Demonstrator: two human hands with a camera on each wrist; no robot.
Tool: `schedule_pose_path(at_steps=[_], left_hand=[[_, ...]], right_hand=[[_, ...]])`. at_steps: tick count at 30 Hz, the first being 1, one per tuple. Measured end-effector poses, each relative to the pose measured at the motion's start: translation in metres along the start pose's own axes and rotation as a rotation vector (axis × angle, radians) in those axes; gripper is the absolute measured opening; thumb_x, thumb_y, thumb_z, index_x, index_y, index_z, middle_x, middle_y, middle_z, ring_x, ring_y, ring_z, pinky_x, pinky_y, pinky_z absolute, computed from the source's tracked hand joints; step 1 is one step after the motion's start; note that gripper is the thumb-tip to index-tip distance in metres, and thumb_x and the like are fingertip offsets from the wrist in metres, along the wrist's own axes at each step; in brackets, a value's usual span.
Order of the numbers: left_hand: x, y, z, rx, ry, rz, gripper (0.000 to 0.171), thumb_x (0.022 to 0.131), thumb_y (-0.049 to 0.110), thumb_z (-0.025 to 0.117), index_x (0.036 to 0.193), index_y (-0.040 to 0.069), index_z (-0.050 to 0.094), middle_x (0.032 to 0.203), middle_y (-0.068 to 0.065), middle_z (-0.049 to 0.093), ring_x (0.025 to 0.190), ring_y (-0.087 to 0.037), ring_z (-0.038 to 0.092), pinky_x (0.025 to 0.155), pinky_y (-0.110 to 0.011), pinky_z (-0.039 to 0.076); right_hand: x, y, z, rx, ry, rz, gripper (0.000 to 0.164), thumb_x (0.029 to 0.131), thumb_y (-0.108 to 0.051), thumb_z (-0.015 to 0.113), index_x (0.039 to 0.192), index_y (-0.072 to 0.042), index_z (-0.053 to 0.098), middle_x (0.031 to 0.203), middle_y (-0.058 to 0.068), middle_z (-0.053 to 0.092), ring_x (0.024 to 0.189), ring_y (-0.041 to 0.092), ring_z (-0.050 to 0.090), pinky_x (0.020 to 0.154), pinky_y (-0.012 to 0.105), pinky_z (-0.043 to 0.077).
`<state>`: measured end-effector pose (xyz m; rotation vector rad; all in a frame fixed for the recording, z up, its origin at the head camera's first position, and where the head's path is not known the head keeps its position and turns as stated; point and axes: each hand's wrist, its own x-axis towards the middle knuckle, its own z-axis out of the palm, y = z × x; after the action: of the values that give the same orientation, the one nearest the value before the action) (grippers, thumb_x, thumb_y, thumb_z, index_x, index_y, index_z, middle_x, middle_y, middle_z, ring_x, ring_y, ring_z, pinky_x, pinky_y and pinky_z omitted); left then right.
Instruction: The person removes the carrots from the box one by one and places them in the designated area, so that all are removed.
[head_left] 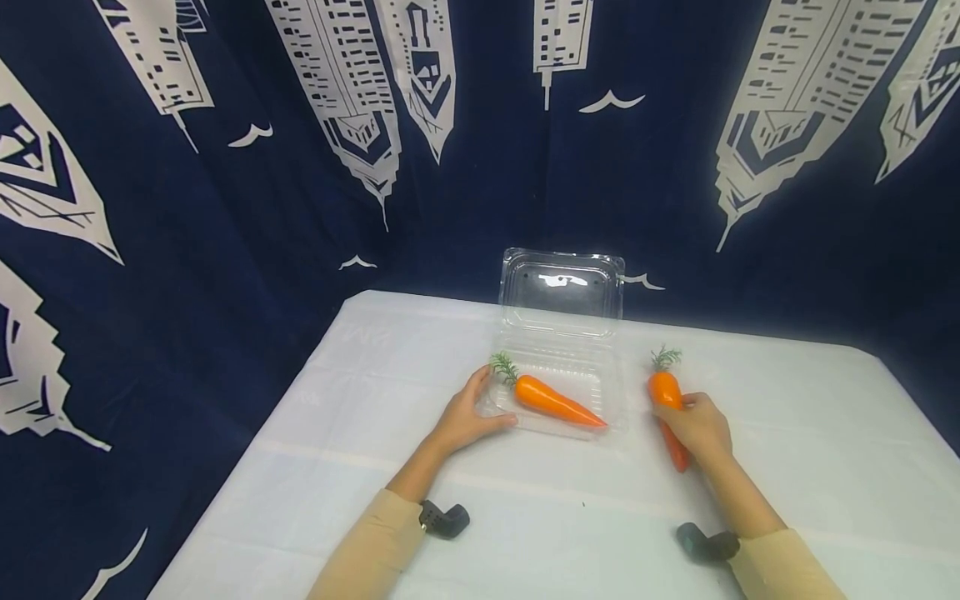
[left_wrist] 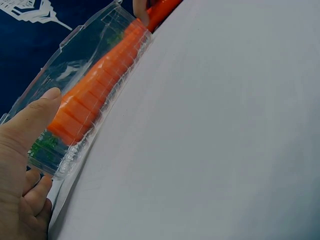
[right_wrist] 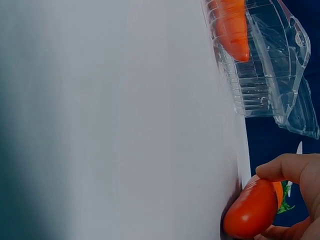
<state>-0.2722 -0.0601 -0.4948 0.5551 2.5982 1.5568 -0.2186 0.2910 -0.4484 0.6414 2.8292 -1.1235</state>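
Observation:
A clear plastic clamshell container [head_left: 617,392] stands on the white table with its lid [head_left: 562,292] raised at the back. Inside it lies an orange carrot [head_left: 555,402] with green leaves, slanting from the left corner to the front right. My left hand [head_left: 461,419] holds the container's left end, the thumb along its front wall [left_wrist: 102,107]. To the right of the container, my right hand [head_left: 703,423] grips a second carrot [head_left: 664,387] between thumb and fingers. Its leafy top points to the back. In the right wrist view, this carrot's tip [right_wrist: 247,217] faces the camera.
A white cloth covers the table [head_left: 337,467]. Behind it hangs a dark blue curtain [head_left: 480,208] with pale printed buildings and birds. A small dark speck [head_left: 584,504] lies on the cloth in front of the container.

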Motion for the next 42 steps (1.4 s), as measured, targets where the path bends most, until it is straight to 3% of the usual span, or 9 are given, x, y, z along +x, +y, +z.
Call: schedule_pose_path(at_steps=[6, 13, 21, 25, 42], left_hand=[[0.000, 0.000, -0.001, -0.001, -0.005, -0.001, 0.099, 0.067, 0.052, 0.077, 0.145, 0.024, 0.023, 0.146, -0.005, 0.033, 0.133, -0.023, 0.030, 0.107, -0.046, 0.024], [-0.001, 0.004, -0.002, -0.003, -0.007, -0.002, 0.100, 0.067, 0.050, 0.078, 0.145, 0.022, 0.023, 0.146, -0.006, 0.033, 0.132, -0.022, 0.031, 0.107, -0.043, 0.025], [-0.002, 0.005, -0.003, 0.000, -0.004, -0.005, 0.100, 0.067, 0.050, 0.078, 0.146, 0.022, 0.023, 0.146, -0.006, 0.032, 0.132, -0.023, 0.031, 0.107, -0.044, 0.025], [-0.002, 0.004, -0.002, 0.002, -0.001, -0.012, 0.100, 0.067, 0.051, 0.077, 0.145, 0.023, 0.023, 0.146, -0.005, 0.033, 0.132, -0.023, 0.031, 0.107, -0.045, 0.026], [-0.003, 0.005, -0.002, -0.009, -0.005, 0.001, 0.099, 0.067, 0.050, 0.077, 0.145, 0.022, 0.024, 0.146, -0.005, 0.032, 0.133, -0.022, 0.030, 0.108, -0.043, 0.025]], right_hand=[[0.000, -0.001, -0.001, -0.027, 0.001, -0.017, 0.072, 0.085, -0.043, 0.057, 0.122, 0.016, 0.037, 0.109, 0.033, 0.050, 0.085, 0.037, 0.052, 0.066, 0.040, 0.047], [-0.001, -0.008, -0.007, 0.012, 0.053, -0.051, 0.072, 0.086, -0.042, 0.056, 0.128, 0.014, 0.037, 0.121, 0.035, 0.042, 0.104, 0.046, 0.044, 0.085, 0.055, 0.042], [-0.009, -0.034, -0.009, 0.091, 0.209, -0.265, 0.051, 0.087, -0.023, 0.058, 0.125, 0.010, 0.046, 0.118, 0.031, 0.044, 0.106, 0.044, 0.045, 0.086, 0.055, 0.040], [-0.011, -0.045, -0.001, 0.122, 0.188, -0.363, 0.048, 0.087, -0.023, 0.061, 0.121, 0.008, 0.049, 0.116, 0.028, 0.048, 0.106, 0.042, 0.046, 0.087, 0.054, 0.039], [-0.023, -0.096, 0.037, 0.194, 0.002, -0.509, 0.044, 0.086, -0.025, 0.065, 0.119, 0.002, 0.053, 0.113, 0.023, 0.057, 0.104, 0.034, 0.052, 0.092, 0.048, 0.043]])
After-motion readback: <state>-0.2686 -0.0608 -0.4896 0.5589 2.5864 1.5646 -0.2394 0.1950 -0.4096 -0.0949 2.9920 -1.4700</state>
